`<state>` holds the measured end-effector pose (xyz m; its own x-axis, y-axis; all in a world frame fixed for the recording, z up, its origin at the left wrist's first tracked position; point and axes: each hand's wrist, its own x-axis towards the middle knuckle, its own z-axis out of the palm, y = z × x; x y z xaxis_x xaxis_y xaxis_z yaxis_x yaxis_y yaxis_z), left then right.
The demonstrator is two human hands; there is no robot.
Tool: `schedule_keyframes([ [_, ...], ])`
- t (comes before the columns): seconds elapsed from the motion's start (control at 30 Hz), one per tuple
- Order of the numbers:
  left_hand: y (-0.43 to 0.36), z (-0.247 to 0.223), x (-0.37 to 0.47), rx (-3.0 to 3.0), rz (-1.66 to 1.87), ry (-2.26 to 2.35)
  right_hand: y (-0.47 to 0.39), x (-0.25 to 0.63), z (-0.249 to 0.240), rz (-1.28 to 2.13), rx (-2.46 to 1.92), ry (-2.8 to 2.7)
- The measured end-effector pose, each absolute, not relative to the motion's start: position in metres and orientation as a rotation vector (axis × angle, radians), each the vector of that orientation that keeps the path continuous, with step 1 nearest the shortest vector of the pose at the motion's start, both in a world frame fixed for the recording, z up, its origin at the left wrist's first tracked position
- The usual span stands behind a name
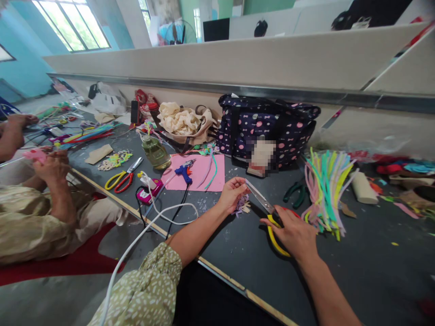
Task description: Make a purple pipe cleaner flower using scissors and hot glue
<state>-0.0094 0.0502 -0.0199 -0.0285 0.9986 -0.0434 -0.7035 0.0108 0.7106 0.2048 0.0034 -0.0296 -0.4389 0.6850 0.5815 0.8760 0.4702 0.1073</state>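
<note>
My right hand (296, 233) grips a pair of scissors (260, 198) by its yellow and red handles, the blades pointing up and to the left. Close to the blade tips, my left hand (233, 194) is closed with thumb and fingertips together; what it pinches is too small to make out. Beneath that hand lies a small heap of short lilac and cream pieces (243, 206), partly hidden by the fingers. A bundle of pastel fuzzy strips (324, 190) lies to the right of my right hand. Dark green pliers (296, 194) rest between this bundle and the scissors.
A blue glue gun (184, 173) lies on pink sheet (214, 176). Left of it are a purple power strip (149, 192), another pair of scissors (125, 175) and a bottle (156, 153). A dotted bag (268, 127) stands behind. A co-worker (54, 190) sits left; a white cable crosses the table edge.
</note>
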Motion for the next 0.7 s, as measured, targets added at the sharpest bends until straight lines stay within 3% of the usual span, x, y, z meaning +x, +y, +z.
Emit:
schedule_keyframes([
  [0.7, 0.0496, -0.0213, -0.0092, 0.572, 1.476, 0.672, 0.0050, 0.2055, -0.0337, -0.575, -1.230, -2.249],
])
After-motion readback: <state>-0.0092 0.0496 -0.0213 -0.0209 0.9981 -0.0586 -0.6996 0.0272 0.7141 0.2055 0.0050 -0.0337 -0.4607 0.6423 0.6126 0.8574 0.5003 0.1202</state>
